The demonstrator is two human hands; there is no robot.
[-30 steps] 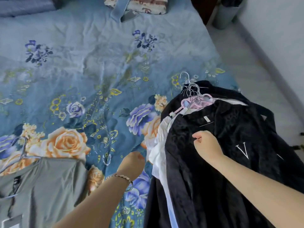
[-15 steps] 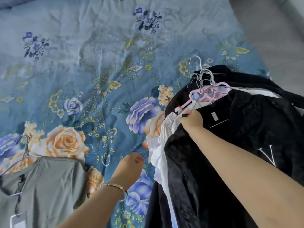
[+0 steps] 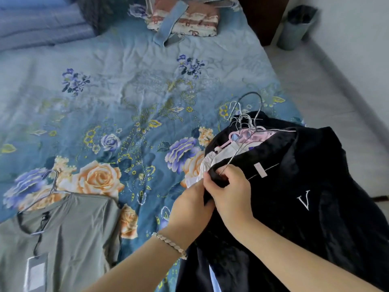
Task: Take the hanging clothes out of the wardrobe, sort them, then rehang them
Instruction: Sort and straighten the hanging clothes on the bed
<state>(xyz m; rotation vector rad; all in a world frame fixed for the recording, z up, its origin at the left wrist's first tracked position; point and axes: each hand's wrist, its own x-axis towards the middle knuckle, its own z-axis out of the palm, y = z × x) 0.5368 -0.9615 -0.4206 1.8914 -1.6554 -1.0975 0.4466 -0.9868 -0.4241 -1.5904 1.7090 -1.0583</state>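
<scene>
A pile of hanging clothes lies at the right of the bed, topped by a black garment [image 3: 305, 186] with a white V. Under it show a white garment [image 3: 207, 163] and a cluster of wire and pink hangers [image 3: 248, 131]. My right hand [image 3: 229, 190] grips the black garment's left shoulder together with the end of its wire hanger [image 3: 235, 153]. My left hand [image 3: 189, 209] holds the same black edge from the left, fingers tucked under the fabric. A grey-green shirt [image 3: 63, 239] on a wire hanger lies apart at the lower left.
The blue floral bedspread [image 3: 126, 91] is bare in the middle. A folded patterned cloth [image 3: 189, 20] lies at the head of the bed. A dark cabinet [image 3: 263, 15] and a bin [image 3: 296, 26] stand at the upper right beside grey floor [image 3: 336, 102].
My left hand has risen from the bedspread to the black garment's shoulder beside my right hand. My right hand has slid down and now grips the fabric and the wire hanger's end.
</scene>
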